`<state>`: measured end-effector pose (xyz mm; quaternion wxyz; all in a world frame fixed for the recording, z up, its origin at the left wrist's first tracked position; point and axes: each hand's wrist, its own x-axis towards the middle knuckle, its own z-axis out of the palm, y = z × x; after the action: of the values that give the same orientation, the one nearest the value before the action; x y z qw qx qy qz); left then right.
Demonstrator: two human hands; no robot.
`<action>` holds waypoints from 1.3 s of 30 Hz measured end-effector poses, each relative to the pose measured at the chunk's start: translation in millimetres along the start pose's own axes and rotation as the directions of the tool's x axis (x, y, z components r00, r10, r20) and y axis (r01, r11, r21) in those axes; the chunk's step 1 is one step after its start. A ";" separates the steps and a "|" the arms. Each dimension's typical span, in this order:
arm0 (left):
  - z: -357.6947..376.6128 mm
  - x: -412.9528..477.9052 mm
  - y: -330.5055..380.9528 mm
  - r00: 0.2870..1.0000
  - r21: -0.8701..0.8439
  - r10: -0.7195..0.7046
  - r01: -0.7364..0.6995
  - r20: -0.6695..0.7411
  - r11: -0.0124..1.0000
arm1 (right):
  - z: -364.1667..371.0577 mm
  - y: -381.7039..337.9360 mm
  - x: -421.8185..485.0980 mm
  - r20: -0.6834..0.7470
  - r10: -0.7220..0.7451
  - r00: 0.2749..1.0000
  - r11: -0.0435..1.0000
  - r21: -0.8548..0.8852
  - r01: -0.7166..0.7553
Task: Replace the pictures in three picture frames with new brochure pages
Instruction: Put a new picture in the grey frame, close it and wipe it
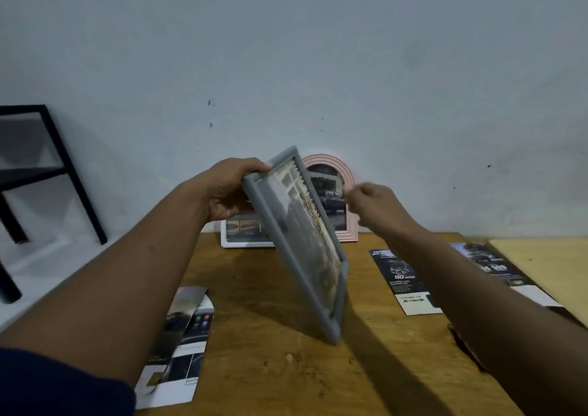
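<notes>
My left hand (227, 189) grips the top corner of a grey picture frame (297, 247), which tilts steeply with its lower corner near the wooden table (270, 368). A blurred picture shows behind its glass. My right hand (370, 204) hovers just right of the frame's upper edge, fingers curled, blurred, apart from the frame. Behind it a pink arched frame (345, 192) with a car picture leans on the wall. A white frame (235, 235) stands to its left. Brochure pages lie at left (183, 345) and right (402, 283).
Another dark brochure (490, 264) lies at the far right, beside a lighter tabletop (547, 263). A black metal stand (47, 173) is at the left against the pale wall. The table's left edge drops to a white floor.
</notes>
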<state>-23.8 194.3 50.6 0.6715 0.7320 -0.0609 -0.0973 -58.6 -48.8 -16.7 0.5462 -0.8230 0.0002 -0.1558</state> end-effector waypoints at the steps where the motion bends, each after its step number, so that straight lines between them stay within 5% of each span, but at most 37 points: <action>1: -8.1 0.4 -10.9 0.999 -0.045 -0.006 0.004 -0.039 0.999 | 2.6 16.5 -4.3 0.007 0.019 1.000 0.996 -0.087 -0.018; 6: -32.2 -13.3 -93.4 0.974 -0.365 -0.182 0.123 -0.133 0.923 | 19.7 85.1 -32.5 0.052 0.183 0.982 0.912 -0.383 -0.149; 10: -33.8 -26.0 -157.4 0.933 -0.480 -0.328 0.222 -0.148 0.849 | 32.6 115.7 -57.0 0.080 0.173 0.982 0.860 -0.499 -0.111; 11: -30.9 -28.6 -167.9 0.913 -0.421 -0.361 0.257 -0.189 0.870 | 35.4 119.9 -62.7 0.093 0.159 0.983 0.846 -0.527 -0.087; 13: -27.4 -33.5 -185.7 0.885 -0.020 -0.315 0.328 -0.343 0.944 | 39.6 127.0 -73.9 0.119 0.121 0.985 0.808 -0.588 -0.028; 15: -25.0 -37.0 -198.3 0.919 0.440 -0.119 0.290 -0.376 0.850 | 42.1 133.3 -81.9 0.121 0.059 0.991 0.773 -0.634 0.032; 18: -22.7 -36.0 -211.7 0.959 0.695 0.023 0.187 -0.281 0.694 | 42.4 140.4 -86.8 0.112 0.007 0.994 0.759 -0.647 0.068; 23: -7.3 -31.5 -233.5 0.985 0.829 0.056 0.105 -0.162 0.549 | 40.8 146.7 -91.5 0.114 -0.039 0.993 0.736 -0.669 0.106; 28: 19.4 -37.1 -239.6 0.995 0.974 0.077 0.051 -0.069 0.220 | 36.7 145.9 -89.7 0.121 -0.022 0.992 0.730 -0.677 0.098; 34: 101.7 -32.2 -233.5 0.981 0.965 0.054 -0.194 0.187 0.176 | -12.8 146.4 -95.4 -0.018 -0.031 0.999 0.611 -0.791 0.005; 39: 177.3 -29.5 -222.4 0.929 0.914 0.047 -0.369 0.366 0.168 | -87.9 163.7 -106.9 -0.206 0.141 0.968 0.480 -0.841 -0.249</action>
<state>-101.6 48.7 -182.9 0.0506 0.9538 -0.2939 -0.0359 -155.1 -175.7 -160.1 0.0773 -0.9697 0.2006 -0.1162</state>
